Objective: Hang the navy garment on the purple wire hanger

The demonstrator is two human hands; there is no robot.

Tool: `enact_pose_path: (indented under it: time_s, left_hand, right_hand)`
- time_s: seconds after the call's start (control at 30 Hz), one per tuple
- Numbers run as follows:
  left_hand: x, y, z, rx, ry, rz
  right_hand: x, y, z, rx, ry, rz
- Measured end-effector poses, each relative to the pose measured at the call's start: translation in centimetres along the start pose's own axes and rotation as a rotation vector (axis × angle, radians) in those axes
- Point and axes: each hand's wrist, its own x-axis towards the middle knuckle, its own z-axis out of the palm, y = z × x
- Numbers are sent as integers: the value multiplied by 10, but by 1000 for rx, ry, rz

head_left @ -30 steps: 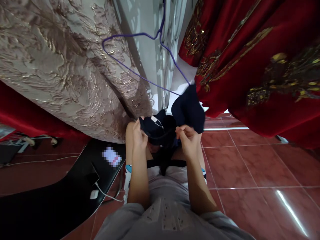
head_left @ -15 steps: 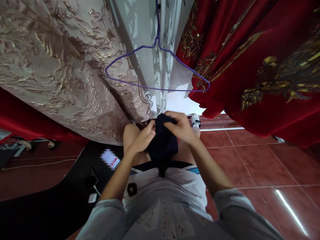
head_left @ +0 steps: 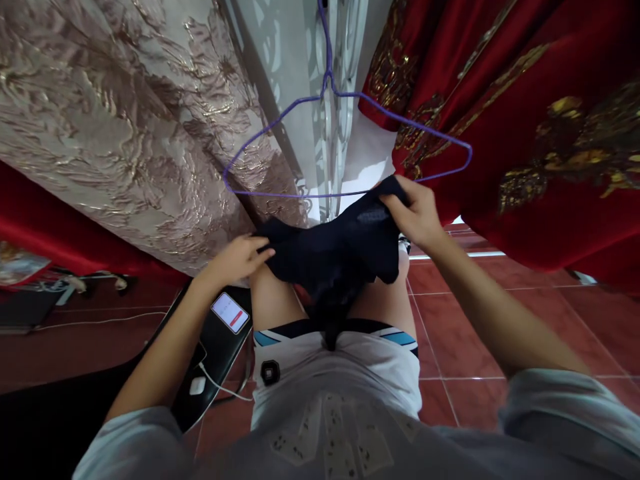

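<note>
Dark garment (head_left: 320, 253), one, over the thighs (head_left: 280, 293): right hand (head_left: 419, 215), fingers pinching upper corner; left hand (head_left: 243, 257) at opposite edge, grip unclear; cloth best drawn out evenly.

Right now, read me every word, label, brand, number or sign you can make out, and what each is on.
None can be read.
Phone screen: small lines and a red bar, too small.
Dark patch on the white shorts: pale mark, too blurred.
Grey shirt's print: tiny dark marks, illegible.
Navy cloth: no legible lettering.
</note>
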Motion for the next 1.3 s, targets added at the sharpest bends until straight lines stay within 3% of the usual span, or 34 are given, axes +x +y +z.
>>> enact_pose_path:
  time_s: [0.17,0.27,0.33,0.4,0.47,0.53,0.7,0.77,0.83,0.93,1.07,1.13,1.23,1.3]
  left_hand:
    - [25,20,-58,-89,434,5]
    - [35,30,-76,-105,535,26]
    - [36,29,-78,-90,464,27]
    - [32,25,-73,-50,318,47]
    - [24,22,-65,86,231,83]
    - [15,23,-58,278,218,93]
    - [-1,15,-54,517,44,-96]
    - [-3,10,-59,569,88,-180]
    - [-1,9,-68,612,210,-214]
    - [6,17,-84,614,379,-229]
    - [25,22,-95,606,485,-223]
    - [35,17,-91,598,428,-270]
    - [44,8,-76,529,168,-320]
    - [44,5,-68,553,97,-322]
  right_hand:
    - [0,-16,-17,-73,15,20]
    - [3,-18,-14,-123,6,46]
    - [7,-17,-14,-143,47,52]
    - [10,-16,-18,-174,93,49]
    - [12,-16,-23,-217,116,45]
    - [12,-17,-25,-260,119,54]
    - [12,-22,-20,-269,104,94]
    - [12,-24,-16,-250,95,105]
    - [12,-24,-14,-237,88,112]
    - [10,-24,-9,-225,101,108]
    - [7,-23,0,-169,94,117]
    - [6,-23,1,-168,100,109]
    - [5,-23,-4,-216,144,86]
    - [4,-23,-8,-235,155,89]
